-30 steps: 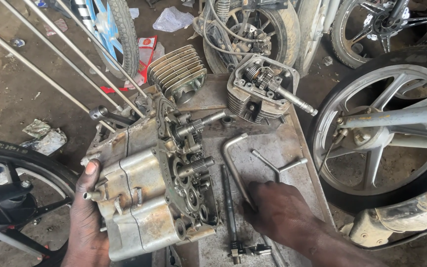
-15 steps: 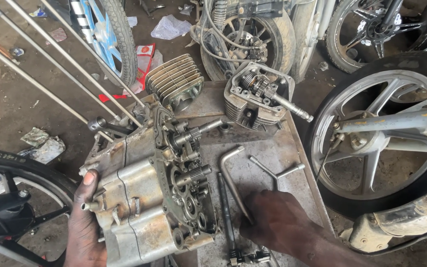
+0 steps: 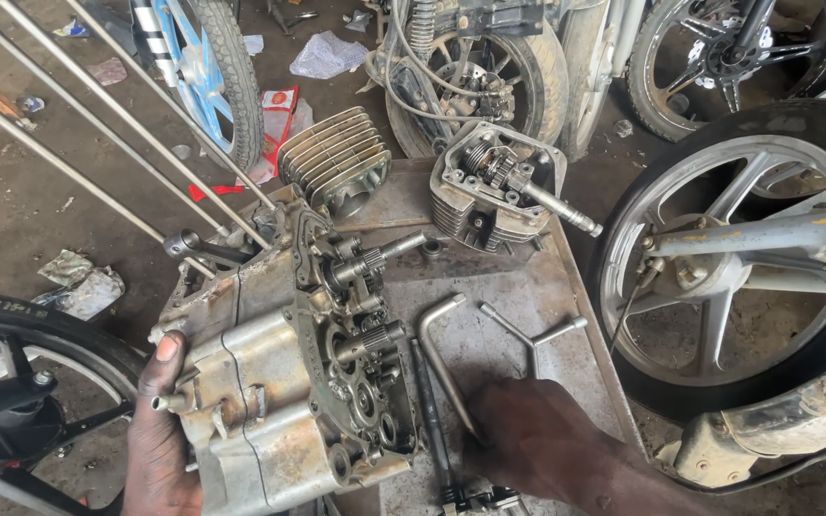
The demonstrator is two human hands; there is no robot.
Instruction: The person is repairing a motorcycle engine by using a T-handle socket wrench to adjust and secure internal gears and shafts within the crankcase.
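A finned cylinder block (image 3: 335,158) stands at the bench's (image 3: 566,296) far left corner; a cylinder head (image 3: 494,191) sits at the far edge, right of it, its shaft pointing right; a three-armed socket wrench (image 3: 532,334) lies near the right edge; long metal rods (image 3: 97,124) slant off the left side over the dirt floor; a cast alloy wheel (image 3: 738,277) stands just beyond the right edge; a blue-rimmed wheel (image 3: 207,67) and crumpled paper (image 3: 327,54) lie beyond the far edge.
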